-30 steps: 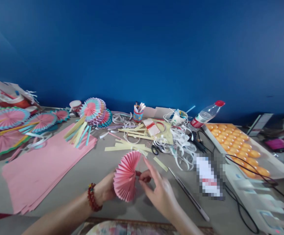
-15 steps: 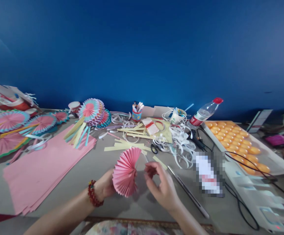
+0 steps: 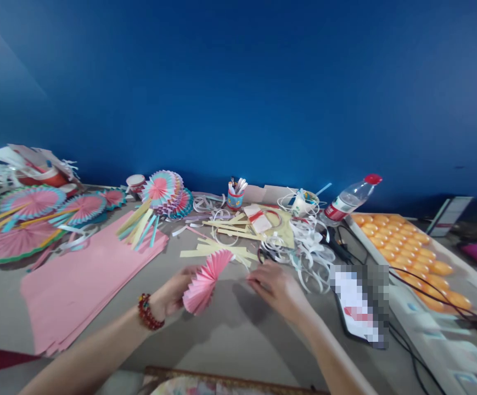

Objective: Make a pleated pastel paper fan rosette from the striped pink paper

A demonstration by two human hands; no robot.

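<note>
Left hand (image 3: 172, 293) is pinching the pleated fan (image 3: 205, 280), right of the pink paper stack (image 3: 85, 285).
Being light, crushable paper, it is likely best held at its gathered centre; the right hand (image 3: 275, 285) grip cannot be told.

Your pink pleated paper fan (image 3: 205, 281) is folded concertina-fashion, with sharp, even ribs running from a pinched base out to a zigzag edge. It stands opened to about a half-round, not a full circle. You hold it clear of the table (image 3: 230, 334), gripped at its lower left side in your left hand (image 3: 171, 291). It is tilted, with the spread edge pointing up and to the right. It sits just in front of the yellow paper strips (image 3: 217, 252).
</note>
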